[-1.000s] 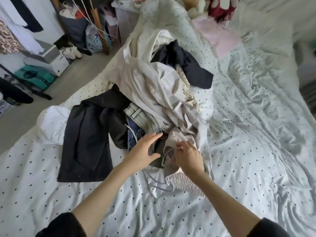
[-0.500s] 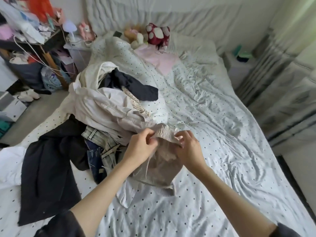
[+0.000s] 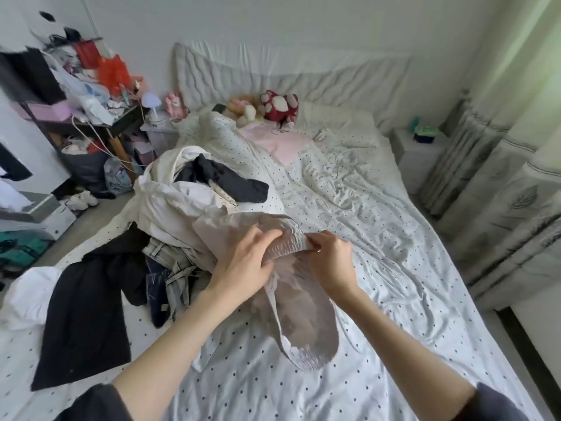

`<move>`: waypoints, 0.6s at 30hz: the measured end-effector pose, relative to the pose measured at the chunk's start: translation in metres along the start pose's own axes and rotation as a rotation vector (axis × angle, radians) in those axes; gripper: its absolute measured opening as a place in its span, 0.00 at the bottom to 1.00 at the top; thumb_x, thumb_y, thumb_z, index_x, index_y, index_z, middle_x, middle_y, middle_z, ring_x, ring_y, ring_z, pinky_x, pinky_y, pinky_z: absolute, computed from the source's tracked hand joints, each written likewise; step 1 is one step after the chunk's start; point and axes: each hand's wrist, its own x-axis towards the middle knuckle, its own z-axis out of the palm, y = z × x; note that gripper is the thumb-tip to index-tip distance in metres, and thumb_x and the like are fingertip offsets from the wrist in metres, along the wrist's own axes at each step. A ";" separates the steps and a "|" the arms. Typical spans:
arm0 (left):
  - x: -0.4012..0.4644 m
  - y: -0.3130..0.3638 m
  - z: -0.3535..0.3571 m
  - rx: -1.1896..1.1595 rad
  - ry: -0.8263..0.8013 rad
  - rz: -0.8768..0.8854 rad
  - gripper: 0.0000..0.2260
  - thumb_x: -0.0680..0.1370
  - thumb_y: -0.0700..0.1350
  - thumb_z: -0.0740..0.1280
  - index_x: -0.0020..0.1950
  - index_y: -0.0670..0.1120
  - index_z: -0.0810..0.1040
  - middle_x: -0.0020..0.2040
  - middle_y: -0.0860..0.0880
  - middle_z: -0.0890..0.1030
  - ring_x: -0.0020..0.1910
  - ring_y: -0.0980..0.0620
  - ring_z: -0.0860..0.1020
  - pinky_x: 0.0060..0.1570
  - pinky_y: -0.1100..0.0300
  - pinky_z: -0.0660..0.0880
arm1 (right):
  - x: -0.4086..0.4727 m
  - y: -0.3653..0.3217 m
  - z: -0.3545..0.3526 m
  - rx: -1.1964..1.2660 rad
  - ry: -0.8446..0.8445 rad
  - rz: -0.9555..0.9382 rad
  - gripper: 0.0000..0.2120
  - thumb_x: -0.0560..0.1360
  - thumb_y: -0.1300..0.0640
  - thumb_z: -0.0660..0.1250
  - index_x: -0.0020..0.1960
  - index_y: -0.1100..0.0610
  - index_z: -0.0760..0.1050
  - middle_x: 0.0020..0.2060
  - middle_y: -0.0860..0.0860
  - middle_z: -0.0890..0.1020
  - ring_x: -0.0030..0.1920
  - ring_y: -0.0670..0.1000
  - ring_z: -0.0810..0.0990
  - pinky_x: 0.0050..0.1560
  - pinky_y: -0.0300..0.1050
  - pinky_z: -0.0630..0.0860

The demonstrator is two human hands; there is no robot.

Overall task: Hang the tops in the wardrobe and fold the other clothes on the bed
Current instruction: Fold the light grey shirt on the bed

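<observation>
I see both hands lifted over the bed (image 3: 379, 238), holding one beige garment (image 3: 306, 314) by its gathered waistband. My left hand (image 3: 243, 265) has its fingers curled round the band's left end; my right hand (image 3: 331, 262) pinches the right end between thumb and fingers. The cloth hangs down between my forearms, its lower edge on the dotted sheet. Just left lies the pile (image 3: 188, 214): white, black and denim pieces heaped together.
</observation>
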 end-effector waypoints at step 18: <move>0.008 0.003 -0.053 -0.604 0.270 -0.284 0.17 0.74 0.33 0.62 0.45 0.56 0.79 0.43 0.65 0.80 0.32 0.64 0.74 0.33 0.69 0.68 | -0.026 0.087 0.003 -0.188 -0.140 0.574 0.07 0.74 0.52 0.61 0.44 0.51 0.77 0.41 0.54 0.82 0.47 0.59 0.78 0.42 0.45 0.71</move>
